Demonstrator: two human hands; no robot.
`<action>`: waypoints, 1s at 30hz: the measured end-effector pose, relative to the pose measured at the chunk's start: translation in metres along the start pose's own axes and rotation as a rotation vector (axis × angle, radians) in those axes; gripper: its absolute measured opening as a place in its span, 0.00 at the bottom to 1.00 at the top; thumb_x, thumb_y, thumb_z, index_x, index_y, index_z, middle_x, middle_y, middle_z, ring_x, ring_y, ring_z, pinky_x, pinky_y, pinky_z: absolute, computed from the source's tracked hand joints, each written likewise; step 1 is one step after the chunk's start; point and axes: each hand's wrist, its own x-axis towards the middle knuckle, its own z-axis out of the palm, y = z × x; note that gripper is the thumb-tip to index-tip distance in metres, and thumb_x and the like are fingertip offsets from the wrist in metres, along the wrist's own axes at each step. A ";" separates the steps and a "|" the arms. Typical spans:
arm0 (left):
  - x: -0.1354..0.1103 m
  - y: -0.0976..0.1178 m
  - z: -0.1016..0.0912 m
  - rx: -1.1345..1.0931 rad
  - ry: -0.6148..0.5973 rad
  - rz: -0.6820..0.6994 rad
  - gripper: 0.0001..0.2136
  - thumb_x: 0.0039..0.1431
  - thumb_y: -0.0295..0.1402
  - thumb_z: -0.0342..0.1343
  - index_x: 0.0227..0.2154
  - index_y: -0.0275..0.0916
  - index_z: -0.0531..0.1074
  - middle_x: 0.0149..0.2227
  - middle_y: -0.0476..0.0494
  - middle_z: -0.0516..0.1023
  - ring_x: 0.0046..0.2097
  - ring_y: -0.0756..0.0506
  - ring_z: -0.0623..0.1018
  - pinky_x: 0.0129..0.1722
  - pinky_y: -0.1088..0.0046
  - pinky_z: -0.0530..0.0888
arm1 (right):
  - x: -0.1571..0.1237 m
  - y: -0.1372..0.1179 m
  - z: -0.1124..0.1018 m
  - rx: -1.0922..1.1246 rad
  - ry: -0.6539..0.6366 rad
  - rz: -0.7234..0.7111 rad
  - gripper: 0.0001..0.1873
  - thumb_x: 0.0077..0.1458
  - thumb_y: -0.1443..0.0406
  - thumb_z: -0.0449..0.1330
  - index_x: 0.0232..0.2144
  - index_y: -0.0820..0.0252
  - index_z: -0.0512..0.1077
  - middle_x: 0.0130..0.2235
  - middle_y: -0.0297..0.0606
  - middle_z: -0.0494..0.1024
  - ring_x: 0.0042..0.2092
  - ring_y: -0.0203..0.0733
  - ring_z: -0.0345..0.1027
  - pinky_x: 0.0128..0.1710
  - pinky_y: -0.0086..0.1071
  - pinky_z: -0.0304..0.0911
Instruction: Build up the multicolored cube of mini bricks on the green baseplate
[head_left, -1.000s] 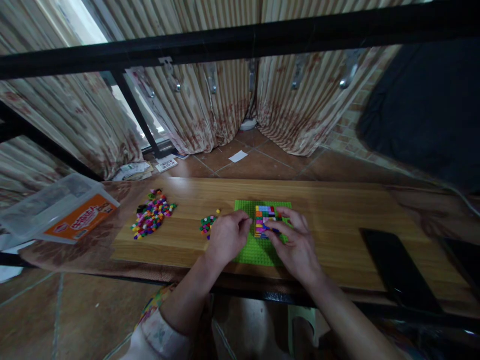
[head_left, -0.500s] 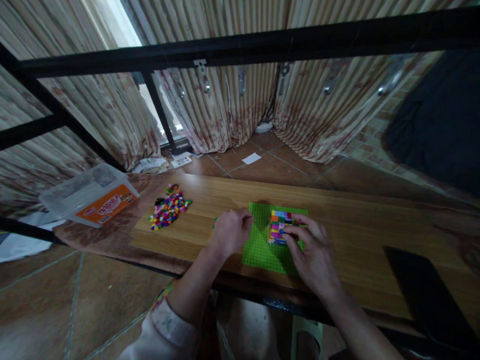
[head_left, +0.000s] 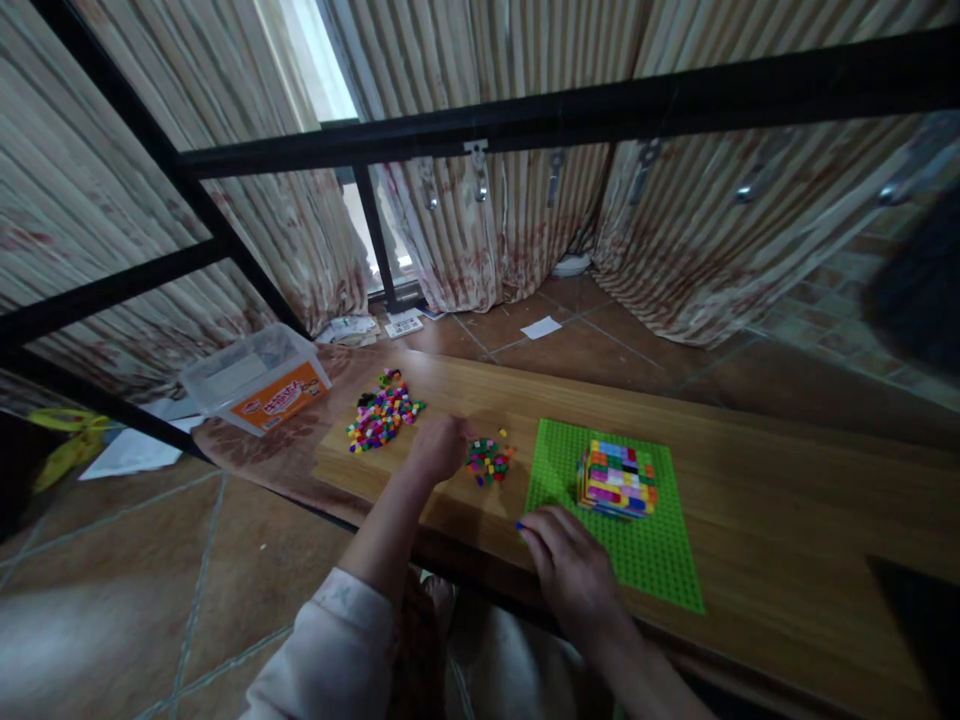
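Observation:
My right hand pinches a small blue building brick between thumb and finger, over the near left edge of the green baseplate. On that plate stands a block built of many-coloured bricks, apart from both hands. My left hand is just left of a small pile of loose bricks. Its fingers are curled closed, and whatever they may hold is hidden. Farther left lies a larger heap of coloured bricks on the wooden table.
A clear plastic box with an orange label stands at the table's left end. A dark flat object lies at the right. Behind the table run a black metal rail and striped curtains. A white paper lies on the tiled floor.
The view has swung left. My right hand has come off the brick block toward the near left of the plate with the blue brick. My left hand has moved left, past the small pile.

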 end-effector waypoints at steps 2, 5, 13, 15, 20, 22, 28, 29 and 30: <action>0.002 0.000 0.002 0.010 -0.021 0.011 0.10 0.53 0.26 0.53 0.34 0.38 0.78 0.32 0.43 0.81 0.40 0.45 0.78 0.41 0.73 0.71 | 0.005 0.004 0.009 -0.033 -0.007 0.014 0.11 0.67 0.65 0.50 0.35 0.56 0.71 0.34 0.37 0.76 0.37 0.41 0.72 0.38 0.34 0.66; 0.005 0.002 0.005 0.026 -0.050 0.025 0.10 0.55 0.27 0.54 0.36 0.38 0.79 0.35 0.42 0.81 0.41 0.44 0.78 0.43 0.73 0.71 | 0.013 0.008 0.017 -0.106 -0.002 0.015 0.12 0.67 0.66 0.49 0.35 0.56 0.72 0.34 0.37 0.76 0.38 0.42 0.71 0.38 0.34 0.64; 0.002 0.014 0.011 0.059 -0.065 0.056 0.11 0.58 0.30 0.52 0.34 0.41 0.81 0.37 0.42 0.82 0.42 0.42 0.79 0.42 0.69 0.73 | 0.020 0.021 0.031 -0.217 0.024 0.003 0.12 0.66 0.66 0.49 0.36 0.56 0.73 0.35 0.39 0.76 0.39 0.44 0.71 0.38 0.36 0.64; 0.001 0.017 0.013 0.065 -0.055 0.057 0.12 0.59 0.30 0.51 0.34 0.42 0.81 0.38 0.41 0.82 0.43 0.42 0.79 0.43 0.70 0.73 | 0.019 0.023 0.030 -0.191 0.035 -0.007 0.11 0.65 0.66 0.50 0.37 0.55 0.73 0.36 0.39 0.77 0.39 0.44 0.71 0.38 0.36 0.64; 0.002 0.021 0.016 0.074 -0.048 0.025 0.12 0.59 0.29 0.50 0.33 0.41 0.80 0.37 0.40 0.82 0.42 0.42 0.80 0.41 0.70 0.73 | 0.015 0.021 0.026 -0.182 0.064 -0.018 0.11 0.65 0.66 0.50 0.41 0.55 0.73 0.41 0.40 0.78 0.40 0.43 0.73 0.39 0.37 0.67; 0.002 0.022 0.017 0.073 -0.051 0.013 0.12 0.58 0.28 0.50 0.32 0.41 0.80 0.37 0.39 0.82 0.42 0.41 0.80 0.40 0.70 0.73 | 0.014 0.018 0.024 -0.184 0.066 -0.020 0.11 0.65 0.66 0.50 0.41 0.56 0.73 0.42 0.40 0.78 0.40 0.43 0.74 0.40 0.37 0.68; 0.002 0.014 0.014 0.052 -0.067 0.015 0.13 0.56 0.24 0.49 0.33 0.39 0.80 0.35 0.40 0.82 0.40 0.43 0.80 0.40 0.71 0.73 | 0.015 0.011 0.018 -0.133 0.049 -0.014 0.12 0.64 0.68 0.50 0.40 0.55 0.73 0.41 0.39 0.78 0.41 0.43 0.74 0.41 0.36 0.68; 0.002 0.012 0.013 0.050 -0.071 0.019 0.13 0.56 0.24 0.49 0.33 0.39 0.80 0.34 0.40 0.82 0.40 0.43 0.79 0.40 0.72 0.73 | 0.015 0.010 0.017 -0.122 0.044 -0.006 0.11 0.64 0.68 0.50 0.40 0.55 0.73 0.42 0.39 0.78 0.41 0.42 0.74 0.41 0.35 0.68; 0.003 0.009 0.012 0.049 -0.073 0.023 0.13 0.56 0.24 0.49 0.32 0.39 0.80 0.33 0.41 0.81 0.40 0.44 0.79 0.40 0.72 0.72 | 0.016 0.009 0.016 -0.111 0.040 0.003 0.11 0.64 0.68 0.50 0.40 0.55 0.73 0.42 0.39 0.78 0.41 0.42 0.73 0.41 0.35 0.68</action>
